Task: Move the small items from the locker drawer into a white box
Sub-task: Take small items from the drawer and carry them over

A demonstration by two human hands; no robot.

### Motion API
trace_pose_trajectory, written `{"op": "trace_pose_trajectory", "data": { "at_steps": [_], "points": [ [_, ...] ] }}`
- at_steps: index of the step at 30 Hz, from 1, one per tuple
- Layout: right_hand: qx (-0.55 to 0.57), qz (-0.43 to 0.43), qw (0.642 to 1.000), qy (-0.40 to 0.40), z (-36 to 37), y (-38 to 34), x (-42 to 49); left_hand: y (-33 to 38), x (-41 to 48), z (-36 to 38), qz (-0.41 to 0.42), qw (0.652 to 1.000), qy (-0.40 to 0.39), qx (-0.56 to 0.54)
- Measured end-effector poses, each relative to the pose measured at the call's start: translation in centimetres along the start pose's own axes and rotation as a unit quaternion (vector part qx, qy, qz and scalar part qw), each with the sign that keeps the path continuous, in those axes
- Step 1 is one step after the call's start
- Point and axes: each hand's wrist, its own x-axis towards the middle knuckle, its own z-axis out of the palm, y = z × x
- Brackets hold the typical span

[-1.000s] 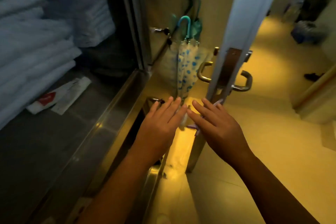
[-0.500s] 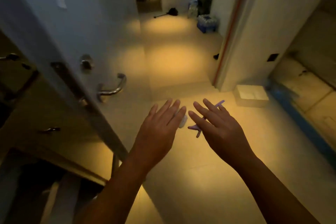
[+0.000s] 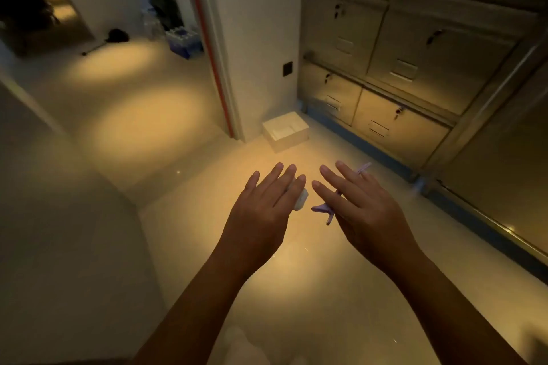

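Currently left hand point(image 3: 261, 213) pinches white item point(image 3: 302, 200) under fingers point(image 3: 292, 188); right hand point(image 3: 364, 210) grips purple item point(image 3: 322, 210).

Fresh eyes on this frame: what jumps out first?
Two hands reach out mid-frame, backs up: the left hand holds a small white item under its fingers, and the right hand holds purple items that poke out past its fingers. Ahead on the floor sits the white box, at the wall corner, with lockers along the right.
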Motion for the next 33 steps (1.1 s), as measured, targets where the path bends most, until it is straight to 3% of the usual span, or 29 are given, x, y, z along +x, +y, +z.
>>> {"op": "trace_pose_trajectory", "data": {
  "at_steps": [11,21,33],
  "points": [
    [-0.105,0.154,0.983,-0.001,-1.4,11.2,-2.6,3.1,14.0,8.7,0.164,0.982,-0.011,-0.098],
    [-0.201,0.283,0.937,0.028,-3.2,20.8,0.2,4.0,28.3,13.8,0.294,0.942,0.011,-0.162],
    [-0.255,0.368,0.893,0.05,-4.8,29.3,-3.0,11.2,37.6,19.6,0.383,0.9,-0.02,-0.209]
  ]
}}
